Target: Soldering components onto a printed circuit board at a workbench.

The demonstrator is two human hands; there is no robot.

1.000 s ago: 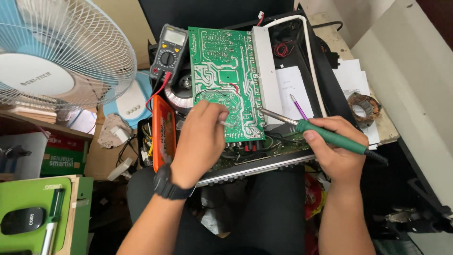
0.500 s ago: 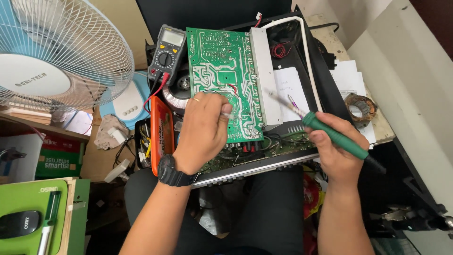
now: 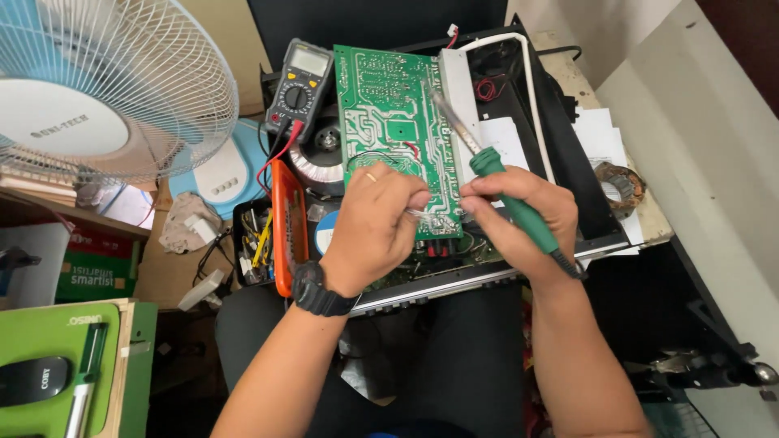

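Right hand gripping green-handled soldering iron, tip raised; left hand pinching thin solder wire at near edge of green circuit board. White label inside black chassis, right of board.

Left hand: our fingers curl shut, tips pinched together, knuckles up, centre of the frame.
Right hand: closed in a fist-like grip, just right of centre.
Forearms: both rise from the bottom edge, converging.
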